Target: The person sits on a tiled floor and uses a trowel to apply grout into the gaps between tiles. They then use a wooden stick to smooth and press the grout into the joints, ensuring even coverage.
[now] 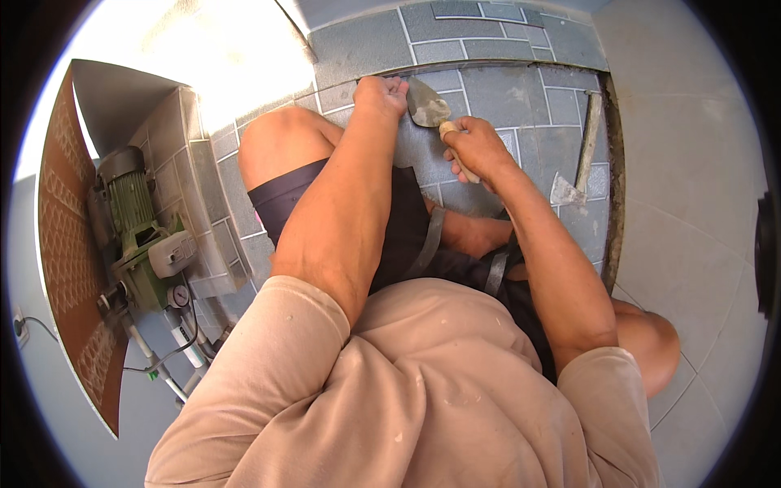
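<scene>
Grey block-patterned tile floor (508, 96) fills the middle ground, pale joint lines throughout; the person sits on it, knees bent. Plain pale floor (683, 195) lies beyond its right edge, a rough dark gap (616, 211) between the two. Past the far edge, a dark seam, then a band of similar tile (358, 50). Strong glare off the far-left corner. At left, a brown patterned panel (69, 244) stands upright near a green motor pump (134, 203) with pipework and a round gauge (179, 296). A hatchet-like tool (586, 154), head whitened, lies along the tile floor's right edge, head toward the person. Trowel (427, 107), blade smeared, is held near the far edge, about mid-width. Right hand (478, 153) is closed around its wooden handle. Left hand (382, 94), fingers curled, is just beside the blade; cannot tell whether it touches the blade or pinches anything.
</scene>
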A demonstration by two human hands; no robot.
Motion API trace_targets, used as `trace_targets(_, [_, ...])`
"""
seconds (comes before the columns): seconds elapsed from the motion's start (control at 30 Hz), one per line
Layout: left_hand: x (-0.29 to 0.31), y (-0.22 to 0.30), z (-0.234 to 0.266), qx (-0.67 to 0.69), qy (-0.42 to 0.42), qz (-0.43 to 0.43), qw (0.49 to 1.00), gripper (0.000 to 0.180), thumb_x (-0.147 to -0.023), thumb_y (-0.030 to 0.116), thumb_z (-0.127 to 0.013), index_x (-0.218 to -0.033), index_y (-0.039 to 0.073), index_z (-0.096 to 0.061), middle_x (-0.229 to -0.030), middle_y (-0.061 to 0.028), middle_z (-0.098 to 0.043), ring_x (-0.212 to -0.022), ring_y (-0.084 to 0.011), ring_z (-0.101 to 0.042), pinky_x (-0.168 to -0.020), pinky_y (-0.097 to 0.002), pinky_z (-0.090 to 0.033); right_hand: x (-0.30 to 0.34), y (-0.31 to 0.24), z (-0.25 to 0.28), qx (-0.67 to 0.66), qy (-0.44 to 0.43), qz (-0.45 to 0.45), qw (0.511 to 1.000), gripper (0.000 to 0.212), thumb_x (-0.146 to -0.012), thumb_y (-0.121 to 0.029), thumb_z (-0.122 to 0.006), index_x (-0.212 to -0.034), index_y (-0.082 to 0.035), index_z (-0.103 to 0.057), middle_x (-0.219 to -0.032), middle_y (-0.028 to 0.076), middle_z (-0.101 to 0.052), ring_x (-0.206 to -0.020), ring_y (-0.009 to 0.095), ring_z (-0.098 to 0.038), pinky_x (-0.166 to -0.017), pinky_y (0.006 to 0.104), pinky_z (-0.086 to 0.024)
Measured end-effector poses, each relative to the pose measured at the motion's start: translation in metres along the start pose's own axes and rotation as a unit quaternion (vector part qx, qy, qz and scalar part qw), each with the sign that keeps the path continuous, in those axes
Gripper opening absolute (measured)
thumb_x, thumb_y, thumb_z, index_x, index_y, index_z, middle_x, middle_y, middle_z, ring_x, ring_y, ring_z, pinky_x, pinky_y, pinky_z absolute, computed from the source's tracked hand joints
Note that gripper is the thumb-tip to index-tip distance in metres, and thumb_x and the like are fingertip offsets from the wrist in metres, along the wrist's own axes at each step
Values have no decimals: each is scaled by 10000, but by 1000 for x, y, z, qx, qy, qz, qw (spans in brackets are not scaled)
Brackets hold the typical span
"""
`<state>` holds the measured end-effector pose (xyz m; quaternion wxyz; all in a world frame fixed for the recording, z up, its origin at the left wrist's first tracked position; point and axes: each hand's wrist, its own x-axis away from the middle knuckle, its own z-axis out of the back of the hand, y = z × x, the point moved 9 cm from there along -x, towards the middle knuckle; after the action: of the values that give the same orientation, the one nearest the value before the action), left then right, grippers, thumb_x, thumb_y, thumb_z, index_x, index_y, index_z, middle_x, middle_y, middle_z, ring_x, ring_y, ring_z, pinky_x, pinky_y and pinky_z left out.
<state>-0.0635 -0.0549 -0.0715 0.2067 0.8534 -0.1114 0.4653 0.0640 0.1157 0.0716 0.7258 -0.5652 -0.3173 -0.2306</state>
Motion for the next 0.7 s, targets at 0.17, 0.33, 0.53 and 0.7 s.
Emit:
trace_targets(0.17, [25, -15, -18, -16, -37, -8, 999, 585, -1110, 170, -253, -1621, -83, -123, -1644, -298, -288, -1530, -382, -335, -1246, -526, -330, 7, -14, 17, 35, 13, -26, 999, 374, -1016, -242, -587, -1267, 35, -610, -804, 82, -655, -549, 123, -592, -441, 288, -491])
trace_targets(0.33, [24, -3, -14, -15, -48, -18, 999, 606, -1114, 222, -227, -1625, -81, -110, -1657, -299, -269, -1531, -389, -335, -1251, -528, -317, -3, -34, 22, 90, -21, -34, 995, 351, -1036, -241, -581, -1237, 41, -639, -795, 80, -665, -535, 124, -606, -418, 281, -500])
trace_targets(0.53, [36, -7, -14, -15, -50, -28, 998, 604, -1113, 231, -202, -1622, -83, -124, -1652, -299, -286, -1510, -398, -370, -1246, -525, -323, -5, -55, 33, 120, -23, -38, 992, 319, -1035, -239, -581, -1147, 42, -681, -774, 86, -672, -536, 121, -620, -402, 273, -512])
trace_targets(0.7, [32, -9, -8, 21, -18, -21, 999, 587, -1078, 161, -287, -1613, -73, -226, -1640, -259, -356, -1444, -379, -474, -1200, -485, -378, -6, -57, 35, 125, -19, -40, 991, 321, -1044, -237, -558, -1167, 41, -663, -776, 88, -671, -538, 121, -622, -393, 272, -507])
